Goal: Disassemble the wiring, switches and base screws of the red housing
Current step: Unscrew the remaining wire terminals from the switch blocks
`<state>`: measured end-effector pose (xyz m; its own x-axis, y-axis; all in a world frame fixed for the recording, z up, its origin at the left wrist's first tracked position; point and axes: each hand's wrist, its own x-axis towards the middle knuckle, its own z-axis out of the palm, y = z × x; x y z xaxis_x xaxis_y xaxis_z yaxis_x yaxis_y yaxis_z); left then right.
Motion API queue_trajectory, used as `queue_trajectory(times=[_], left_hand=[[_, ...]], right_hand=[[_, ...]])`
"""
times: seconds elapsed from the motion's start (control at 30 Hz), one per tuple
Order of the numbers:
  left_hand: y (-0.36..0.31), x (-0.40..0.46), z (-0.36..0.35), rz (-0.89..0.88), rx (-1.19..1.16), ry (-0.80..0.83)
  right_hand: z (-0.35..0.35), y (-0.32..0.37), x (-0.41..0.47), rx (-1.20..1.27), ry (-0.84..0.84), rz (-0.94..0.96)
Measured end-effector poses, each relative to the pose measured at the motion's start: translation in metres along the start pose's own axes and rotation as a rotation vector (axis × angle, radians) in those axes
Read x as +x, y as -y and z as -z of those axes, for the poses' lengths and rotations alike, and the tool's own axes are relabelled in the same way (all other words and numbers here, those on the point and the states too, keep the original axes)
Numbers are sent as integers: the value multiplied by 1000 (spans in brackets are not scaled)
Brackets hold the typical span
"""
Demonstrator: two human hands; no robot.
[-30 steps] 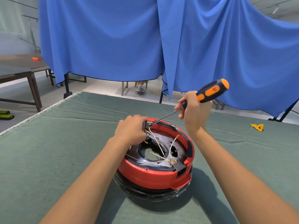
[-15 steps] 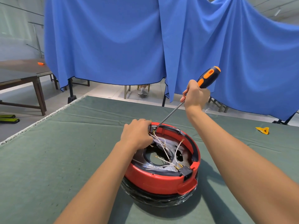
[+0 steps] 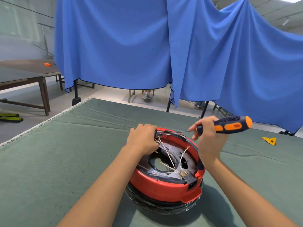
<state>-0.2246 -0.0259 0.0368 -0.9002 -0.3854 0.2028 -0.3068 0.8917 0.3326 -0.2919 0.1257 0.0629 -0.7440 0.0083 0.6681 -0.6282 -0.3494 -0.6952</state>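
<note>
The round red housing (image 3: 162, 189) sits upside down on the green table, its open base facing up. White wires (image 3: 168, 158) with brass terminals cross its dark inside. My left hand (image 3: 142, 139) grips a small grey switch block (image 3: 158, 133) at the housing's far rim. My right hand (image 3: 208, 138) holds a screwdriver with a black and orange handle (image 3: 229, 126) nearly level. Its metal shaft (image 3: 177, 132) points left and the tip meets the switch block. A black connector block (image 3: 191, 180) sits at the near right rim.
A small yellow part (image 3: 269, 140) lies on the green cloth table (image 3: 65, 161) to the right. Blue curtains (image 3: 147, 46) hang behind the table's far edge. A brown table (image 3: 29, 76) stands at the left, past the table's left edge.
My right hand has dropped and swung the screwdriver from a steep upward tilt to nearly level, tip still at the switch block. My left hand stays on the far rim.
</note>
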Motion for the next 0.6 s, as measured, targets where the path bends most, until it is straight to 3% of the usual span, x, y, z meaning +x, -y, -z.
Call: queue_trajectory(times=[0.23, 0.6], left_hand=[[0, 1, -1, -5, 9, -15], [1, 3, -3, -7, 2, -23]], right_hand=[[-29, -3, 40, -2, -137, -94], [-49, -24, 87, -90, -156, -277]])
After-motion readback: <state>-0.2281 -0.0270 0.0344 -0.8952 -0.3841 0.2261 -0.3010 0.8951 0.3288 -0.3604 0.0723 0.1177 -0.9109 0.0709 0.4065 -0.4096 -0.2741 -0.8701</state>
